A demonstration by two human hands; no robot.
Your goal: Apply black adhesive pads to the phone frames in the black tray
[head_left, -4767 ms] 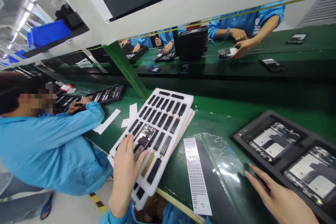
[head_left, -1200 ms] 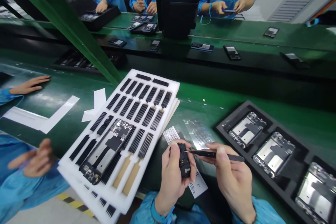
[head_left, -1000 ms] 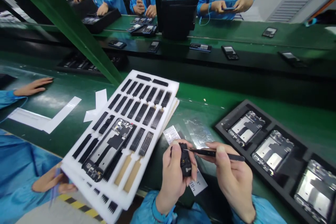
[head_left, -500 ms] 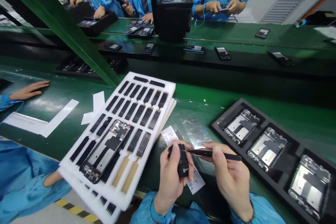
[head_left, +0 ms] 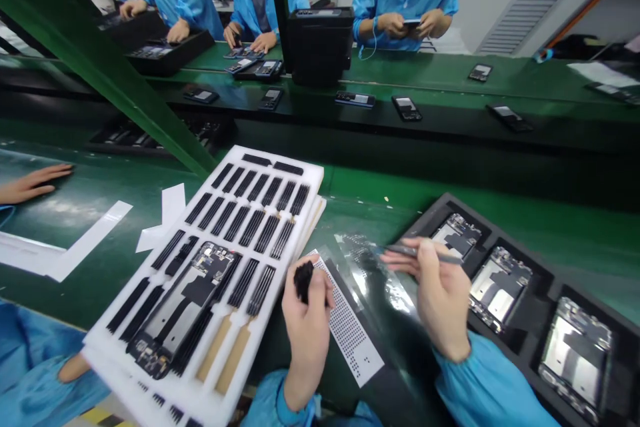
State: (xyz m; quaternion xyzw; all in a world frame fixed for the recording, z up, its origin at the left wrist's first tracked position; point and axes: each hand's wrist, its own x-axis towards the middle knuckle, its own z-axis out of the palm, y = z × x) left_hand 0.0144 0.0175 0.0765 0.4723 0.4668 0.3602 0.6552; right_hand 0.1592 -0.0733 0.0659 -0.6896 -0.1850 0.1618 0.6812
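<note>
On the desk (head_left: 110,178), well to the left of the white foam tray (head_left: 314,177), a co-worker's hand (head_left: 37,183) lies flat, fingers stretched out. White strips (head_left: 95,240) lie to the left of the foam tray, and white paper pieces (head_left: 173,208) lie just beside its left edge. An opened phone (head_left: 193,290) rests on the near part of the foam tray, its inner boards bared, with slim black parts (head_left: 251,229) set in slots around it.

Just to the right of the foam tray, the person's left hand (head_left: 307,317) is curled around a small dark piece (head_left: 303,280), pinched between thumb and fingers; its details are blurred. A dotted white sheet (head_left: 350,330) slants across the desk to the right of the foam tray, and a clear film (head_left: 357,267) lies a little farther right.

The right hand (head_left: 443,297), farther right of the foam tray, grips slim tweezers (head_left: 449,258), well apart from the dark piece. Farthest right of the foam tray, a black tray (head_left: 547,287) holds three bare phone bodies (head_left: 500,287).
</note>
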